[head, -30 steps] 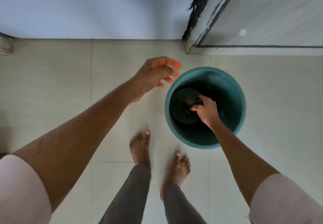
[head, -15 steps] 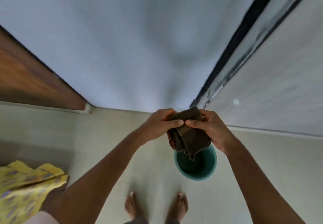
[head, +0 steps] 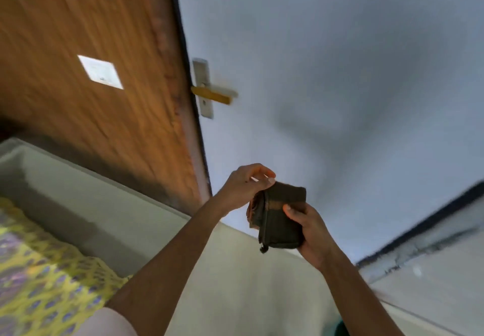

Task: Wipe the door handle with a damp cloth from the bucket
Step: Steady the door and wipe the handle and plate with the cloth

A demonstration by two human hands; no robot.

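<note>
A dark brown folded cloth [head: 281, 217] hangs in front of me at chest height. My right hand [head: 310, 231] grips its lower right side. My left hand [head: 246, 185] pinches its top left corner with the fingertips. The door handle [head: 213, 96], a yellowish lever on a grey metal plate, sits on the edge of the brown wooden door [head: 91, 73], well above and left of both hands. A sliver of the teal bucket [head: 340, 330] shows at the bottom edge, behind my right forearm.
A pale grey wall [head: 340, 73] fills the right side. A white sticker [head: 100, 71] is on the door. A yellow patterned fabric [head: 39, 270] lies at the lower left. A dark-edged frame [head: 432, 231] runs at the right, above pale floor tiles.
The cloth came out of the bucket, and both hands now hold it higher. The view has swung up and left, so the door and its handle are now in sight.
</note>
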